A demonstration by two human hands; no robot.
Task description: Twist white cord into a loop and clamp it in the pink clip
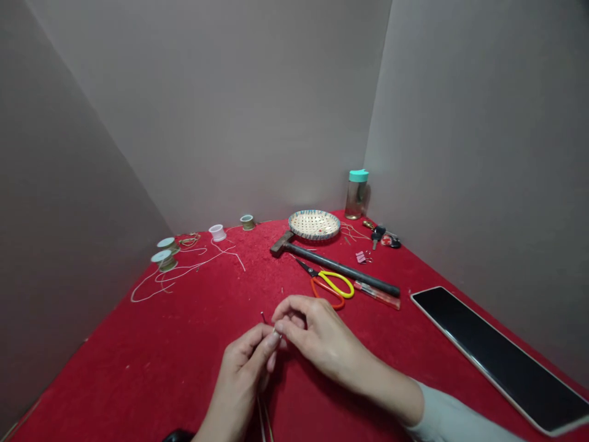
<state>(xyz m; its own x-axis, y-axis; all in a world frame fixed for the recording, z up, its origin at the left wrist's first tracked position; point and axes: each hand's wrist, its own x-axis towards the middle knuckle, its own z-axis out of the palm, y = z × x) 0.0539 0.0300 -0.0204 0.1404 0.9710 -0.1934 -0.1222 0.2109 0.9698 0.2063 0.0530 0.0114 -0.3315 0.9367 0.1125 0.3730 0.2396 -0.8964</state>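
Observation:
My left hand point(243, 368) and my right hand point(313, 334) meet low in the middle of the red table point(138, 362). Both hands pinch at the same spot, where a thin dark needle-like tip point(262, 317) sticks up between the fingertips. Pale thread strands point(264, 423) hang down below my left hand. What exactly each pinch holds is too small to make out.
Behind the hands lie yellow-and-orange scissors point(332, 285), a hammer point(335, 265), a red pen point(377, 295), a woven basket point(314, 224), a teal-capped jar point(357, 194), keys point(381, 236), thread spools point(164, 253) with loose cord, and a dark phone point(497, 353) at right. Grey walls enclose the table.

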